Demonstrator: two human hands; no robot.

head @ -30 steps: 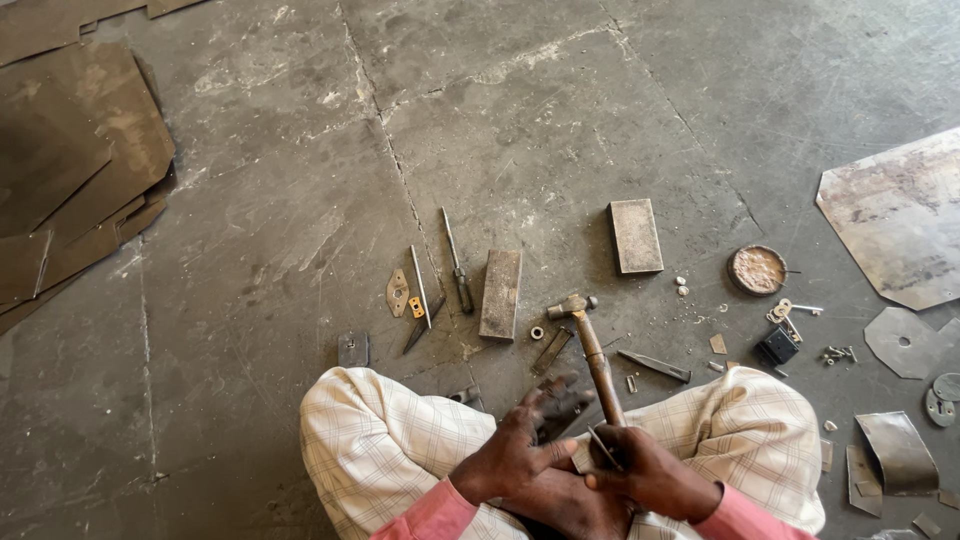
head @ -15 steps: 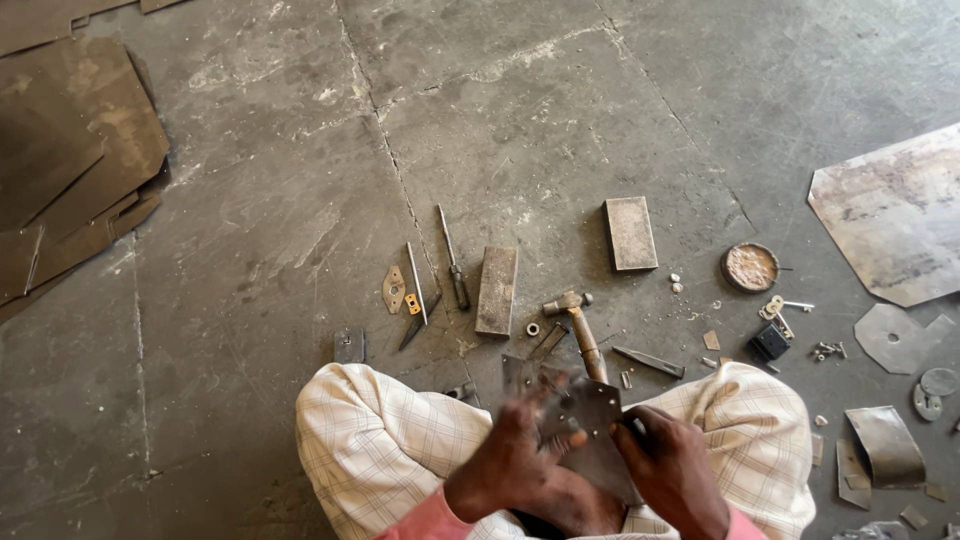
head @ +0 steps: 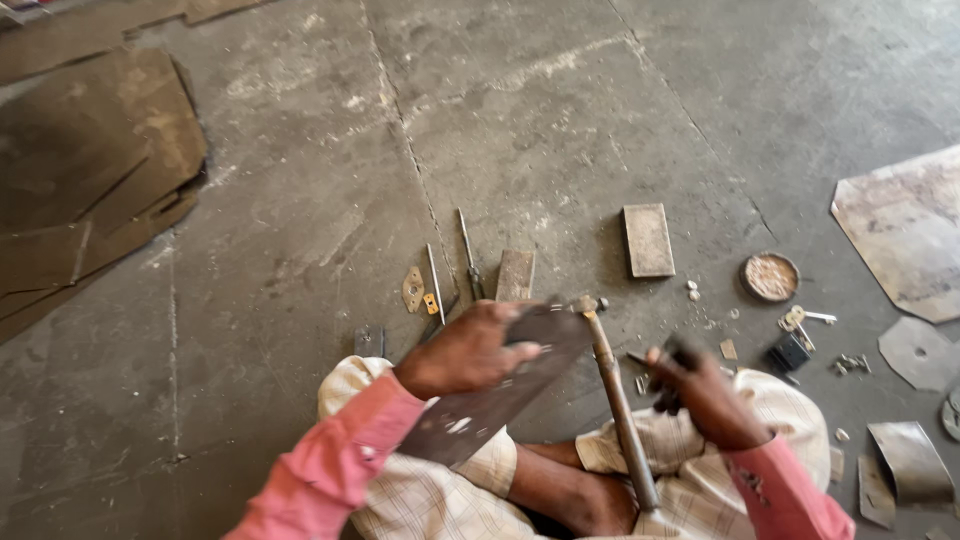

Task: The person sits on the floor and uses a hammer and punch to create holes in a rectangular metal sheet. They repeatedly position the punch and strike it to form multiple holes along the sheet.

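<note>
Two hands busy: left hand grips a metal sheet, lifted; right hand pinches something small and dark; hammer lies between

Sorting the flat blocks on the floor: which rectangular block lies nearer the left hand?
The darker block just beyond the left hand; the paler block lies farther right.

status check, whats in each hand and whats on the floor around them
Left hand shut on dark metal sheet, lifted over lap. Right hand grips small dark object, unclear what. Hammer leans between the knees. Metal blocks, small tools scattered ahead.
</note>
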